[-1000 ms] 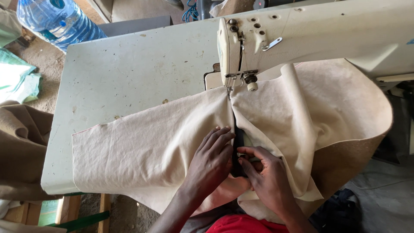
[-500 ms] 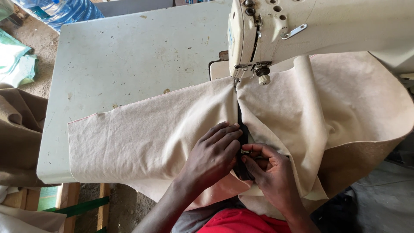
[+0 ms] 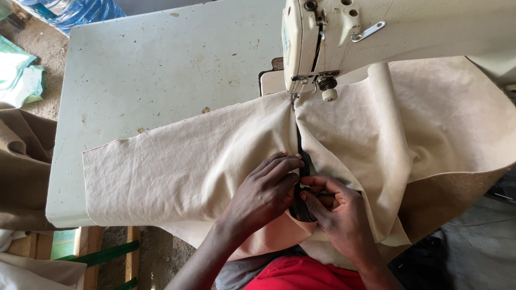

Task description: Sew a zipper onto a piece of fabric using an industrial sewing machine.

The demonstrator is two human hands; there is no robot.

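The left hand [image 3: 266, 190] is laid palm-down on the beige cloth [image 3: 177, 166], its fingers bent and pressed against the fold beside a dark zipper strip [image 3: 300, 161]. The right hand [image 3: 336, 209] is closed in a pinch on the near end of that strip, thumb and forefinger meeting at a small metal slider [image 3: 305, 186]; both hands are touching across the strip. The strip's long axis is seen running from 6 o'clock at the hands toward 12 o'clock, its far end pointing at the needle area of the cream sewing machine [image 3: 344, 43]. The cloth is spread to 9 o'clock over the pale green table [image 3: 150, 64] and is draped to 3 o'clock under the machine arm, hanging off the near edge. A blue plastic container [image 3: 75, 9] is seen at 11 o'clock on the ground, cropped by the frame; its contents cannot be told. Brown fabric [image 3: 24, 161] is piled at 9 o'clock, and green cloth [image 3: 19, 78] lies at 10 o'clock.
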